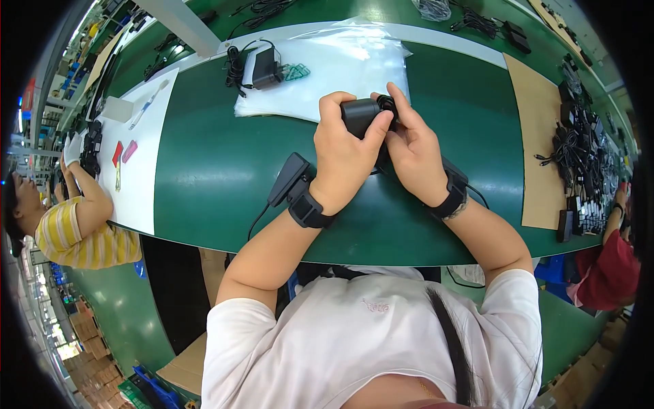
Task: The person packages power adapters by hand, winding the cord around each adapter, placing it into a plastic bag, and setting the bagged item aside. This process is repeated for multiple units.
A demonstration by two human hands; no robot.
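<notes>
Two hands are closed around one black power adapter [360,113], held just above the green bench [204,170] at its middle, near the front edge of a stack of clear plastic bags [340,61]. The left hand [344,160] is wrapped over the adapter's body, thumb pressed along its right side. The right hand [412,146] is curled against the adapter's right end, where a bundle of black cord [387,103] is pinched by the fingertips. A second adapter with coiled cord [262,68] is seen on the bags, far left. The adapter is judged to be rigid, hard-shelled and moderately light, with smooth plastic that could slip; its cord is limp and springy. Hold is best taken across the body's flat sides, the cord kept gathered, not pulled.
</notes>
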